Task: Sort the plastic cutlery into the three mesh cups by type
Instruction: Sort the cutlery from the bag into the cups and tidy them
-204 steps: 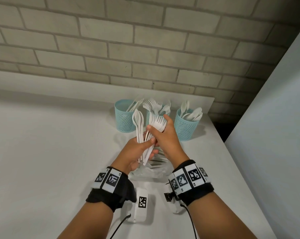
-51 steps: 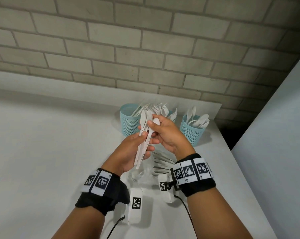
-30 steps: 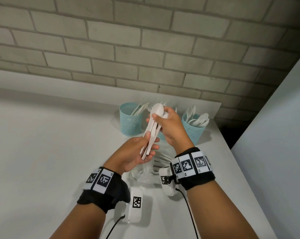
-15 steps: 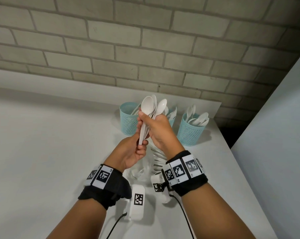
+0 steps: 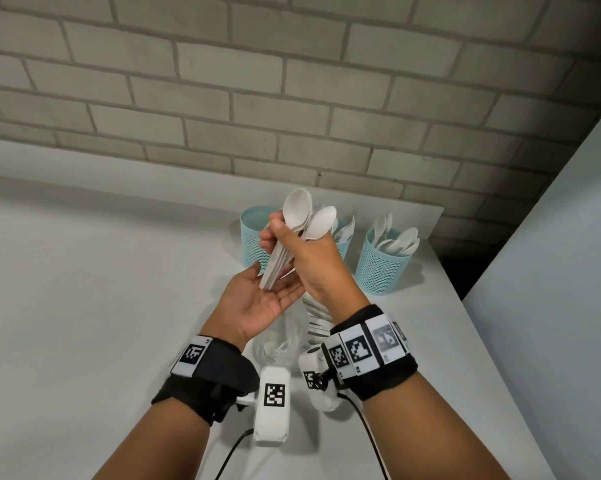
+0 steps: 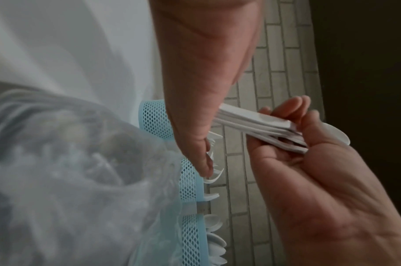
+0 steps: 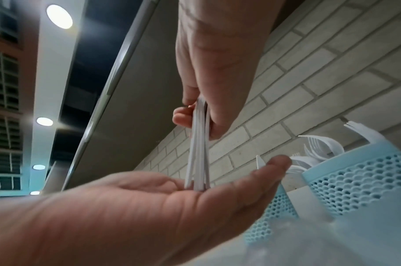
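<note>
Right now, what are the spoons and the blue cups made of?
The spoons look like thin white plastic: matte, flat handles, all one colour. The cups have walls full of small holes; smooth pale blue, probably plastic or painted metal mesh, hard to tell which.

Behind your table (image 5: 84, 306) you see a grey brick wall (image 5: 292, 81). To your right stands a pale panel (image 5: 551, 271). A crumpled clear bag (image 5: 285, 337) lies on the table. Overhead, round ceiling lights (image 7: 59, 16) glow.
</note>
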